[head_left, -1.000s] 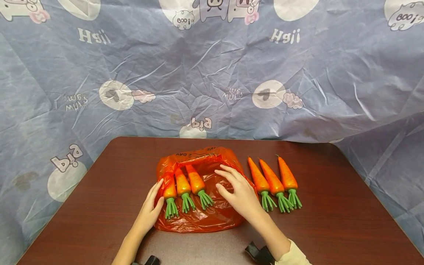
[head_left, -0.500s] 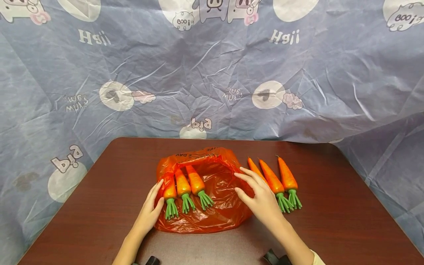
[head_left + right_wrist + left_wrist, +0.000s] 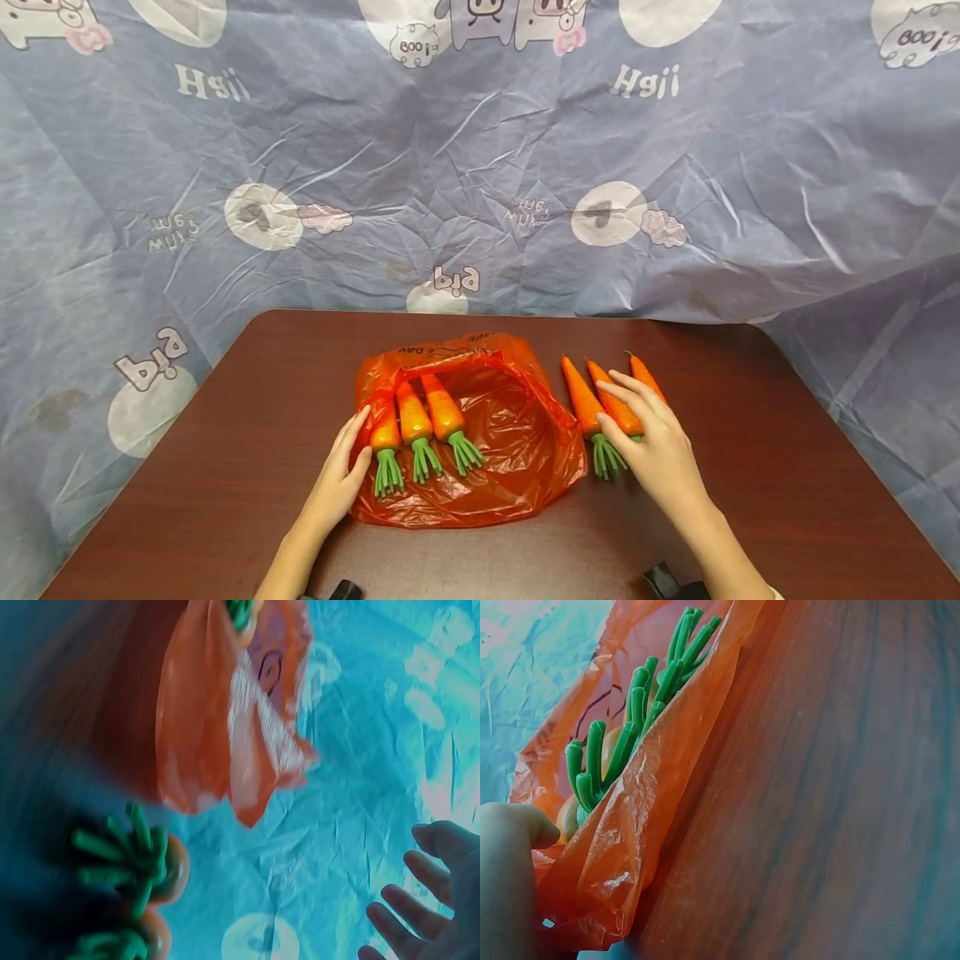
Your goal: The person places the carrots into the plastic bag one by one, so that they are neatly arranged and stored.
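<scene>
A red plastic bag (image 3: pixel 510 492) lies on its side in the head view, its mouth toward me, with three orange toy carrots (image 3: pixel 414 417) inside, green tops outward. At the bag's left rim my left hand (image 3: pixel 341 471) holds the plastic, the thumb (image 3: pixel 536 825) bent over it in the left wrist view. My right hand (image 3: pixel 660 446) is over the loose carrots to the right, fingers spread, nothing in its grasp. Of these, the left carrot (image 3: pixel 581 400) shows whole; the middle one (image 3: pixel 611 400) and the right one (image 3: pixel 643 373) are partly hidden by the hand.
Everything sits on a dark brown wooden table (image 3: pixel 247 442). A wrinkled blue-grey printed cloth (image 3: pixel 450 167) hangs behind it and at both sides. Black wrist devices (image 3: pixel 667 579) show near the bottom edge.
My right hand has moved right, from over the bag's mouth to over the loose carrots. The left hand and the bag have stayed nearly still.
</scene>
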Motion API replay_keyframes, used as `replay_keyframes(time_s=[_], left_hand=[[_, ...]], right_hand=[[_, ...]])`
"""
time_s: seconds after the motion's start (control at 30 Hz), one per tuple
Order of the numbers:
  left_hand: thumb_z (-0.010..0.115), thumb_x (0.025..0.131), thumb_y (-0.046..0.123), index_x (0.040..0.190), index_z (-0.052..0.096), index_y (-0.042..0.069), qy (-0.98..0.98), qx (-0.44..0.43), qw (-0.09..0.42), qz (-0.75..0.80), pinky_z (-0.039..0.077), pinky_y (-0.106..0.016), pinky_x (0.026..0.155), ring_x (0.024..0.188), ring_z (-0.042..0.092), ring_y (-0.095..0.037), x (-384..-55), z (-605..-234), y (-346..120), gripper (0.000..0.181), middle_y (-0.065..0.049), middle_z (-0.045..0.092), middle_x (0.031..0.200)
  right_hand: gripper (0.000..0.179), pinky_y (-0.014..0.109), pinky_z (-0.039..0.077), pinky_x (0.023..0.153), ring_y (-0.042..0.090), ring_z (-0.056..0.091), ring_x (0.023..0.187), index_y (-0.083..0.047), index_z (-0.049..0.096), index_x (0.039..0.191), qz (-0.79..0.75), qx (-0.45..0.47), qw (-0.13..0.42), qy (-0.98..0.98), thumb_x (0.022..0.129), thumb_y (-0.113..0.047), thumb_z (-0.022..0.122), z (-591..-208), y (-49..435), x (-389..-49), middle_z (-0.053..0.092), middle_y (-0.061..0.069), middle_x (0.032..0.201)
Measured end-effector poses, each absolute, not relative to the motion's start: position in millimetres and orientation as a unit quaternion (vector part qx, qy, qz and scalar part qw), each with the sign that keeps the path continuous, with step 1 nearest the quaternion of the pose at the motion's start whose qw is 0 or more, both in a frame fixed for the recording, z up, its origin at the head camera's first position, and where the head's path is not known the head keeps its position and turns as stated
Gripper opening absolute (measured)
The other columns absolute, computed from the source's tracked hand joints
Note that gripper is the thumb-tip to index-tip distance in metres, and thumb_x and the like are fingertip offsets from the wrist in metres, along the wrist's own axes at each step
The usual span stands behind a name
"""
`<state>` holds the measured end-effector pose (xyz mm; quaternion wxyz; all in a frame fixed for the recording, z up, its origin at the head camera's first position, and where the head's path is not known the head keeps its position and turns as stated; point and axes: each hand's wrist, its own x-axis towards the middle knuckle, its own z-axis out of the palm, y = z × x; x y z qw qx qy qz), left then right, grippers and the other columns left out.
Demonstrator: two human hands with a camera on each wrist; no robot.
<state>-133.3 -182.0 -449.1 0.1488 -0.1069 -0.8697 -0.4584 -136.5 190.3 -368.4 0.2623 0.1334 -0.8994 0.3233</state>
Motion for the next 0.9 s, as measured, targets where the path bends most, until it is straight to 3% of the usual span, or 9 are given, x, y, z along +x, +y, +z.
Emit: replay_keyframes(time_s=[0.07,0.13,0.3,0.5,0.67,0.9], left_hand=[[0.05,0.09,0.003,0.139,0.033,0.005,-0.865,-0.11,0.149,-0.466,0.026,-0.057,0.101,0.128,0.03,-0.035,-138.1,-459.4,-185.8,0.052,-0.021,0.034,0.14],[0.05,0.09,0.003,0.14,0.033,0.006,-0.86,-0.115,0.149,-0.475,0.025,-0.063,0.099,0.128,0.029,-0.037,-141.1,-465.2,-188.2,0.053,-0.021,0.033,0.14],[0.05,0.092,0.006,0.141,0.031,0.011,-0.857,-0.12,0.143,-0.48,0.024,-0.065,0.098,0.129,0.028,-0.037,-146.0,-473.4,-192.9,0.053,-0.019,0.031,0.142],[0.051,0.091,0.006,0.141,0.031,0.012,-0.854,-0.122,0.145,-0.484,0.023,-0.065,0.098,0.13,0.027,-0.037,-149.2,-480.0,-196.0,0.055,-0.018,0.031,0.142],[0.051,0.091,0.005,0.141,0.031,0.012,-0.857,-0.121,0.151,-0.479,0.024,-0.064,0.099,0.13,0.028,-0.036,-149.6,-479.4,-195.9,0.055,-0.018,0.032,0.142],[0.049,0.09,0.0,0.14,0.032,0.004,-0.857,-0.117,0.152,-0.479,0.022,-0.066,0.099,0.127,0.028,-0.04,-142.1,-466.0,-188.5,0.053,-0.024,0.031,0.14]], right_hand=[[0.038,0.054,0.041,0.084,0.032,0.045,0.119,-0.017,0.061,0.117,0.329,0.127,0.26,-0.899,0.08,-0.012,0.068,-366.7,196.7,-139.3,0.052,0.004,0.129],[0.039,0.045,0.042,0.087,0.03,0.046,0.119,-0.017,0.061,0.118,0.322,0.124,0.271,-0.899,0.08,-0.011,0.068,-366.8,202.4,-143.1,0.052,0.003,0.129],[0.039,0.04,0.041,0.084,0.027,0.048,0.116,-0.016,0.061,0.118,0.315,0.108,0.287,-0.898,0.08,-0.011,0.067,-371.4,215.0,-151.7,0.053,0.004,0.128],[0.034,0.053,0.041,0.081,0.034,0.047,0.116,-0.011,0.06,0.118,0.322,0.082,0.267,-0.905,0.085,-0.018,0.063,-380.0,231.2,-160.7,0.05,0.008,0.13],[0.035,0.054,0.042,0.074,0.036,0.047,0.116,-0.012,0.058,0.12,0.314,0.062,0.255,-0.912,0.086,-0.02,0.061,-390.3,245.7,-170.6,0.048,0.009,0.133],[0.035,0.056,0.041,0.075,0.037,0.046,0.117,-0.01,0.058,0.12,0.317,0.042,0.243,-0.916,0.085,-0.016,0.062,-409.0,262.4,-180.8,0.047,0.011,0.133]])
